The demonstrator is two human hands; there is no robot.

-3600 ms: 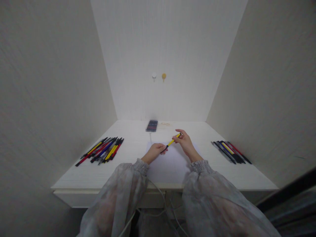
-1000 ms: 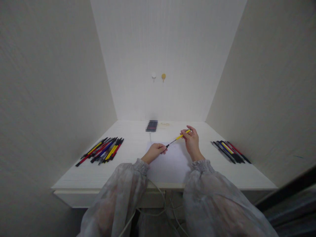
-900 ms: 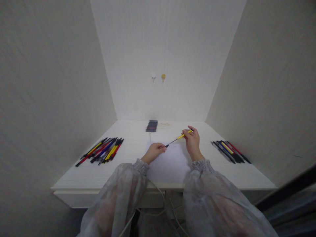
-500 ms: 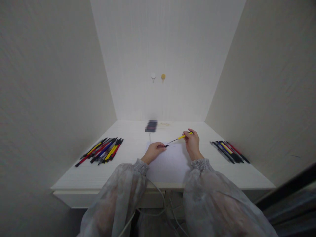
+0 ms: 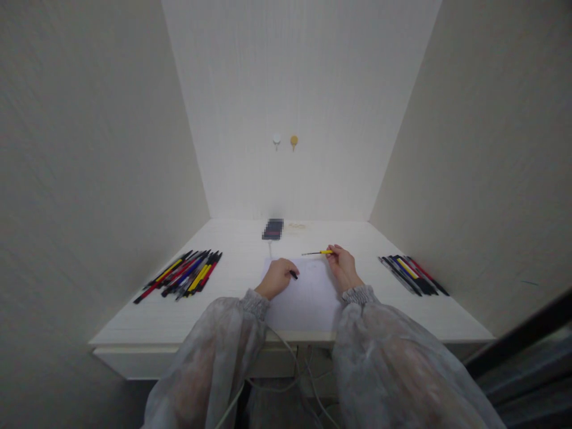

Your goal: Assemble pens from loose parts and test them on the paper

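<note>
My right hand [image 5: 343,267] holds a yellow pen [image 5: 322,252] by its rear end, low over the white paper sheet [image 5: 308,292]. The pen lies nearly level, its thin bare tip pointing left. My left hand [image 5: 277,277] rests on the sheet's left part, fingers closed on a small black pen piece [image 5: 293,274] that sticks out to the right. The two parts are apart, with a gap between them.
A pile of several pens [image 5: 185,274] in red, yellow, blue and black lies on the white desk [image 5: 241,253] at the left. A smaller row of pens [image 5: 411,274] lies at the right. A blurred dark object [image 5: 273,229] sits at the back; walls enclose three sides.
The black front piece has come off the yellow pen and stays in my left hand. My right hand has lowered with the pen body, which turned level.
</note>
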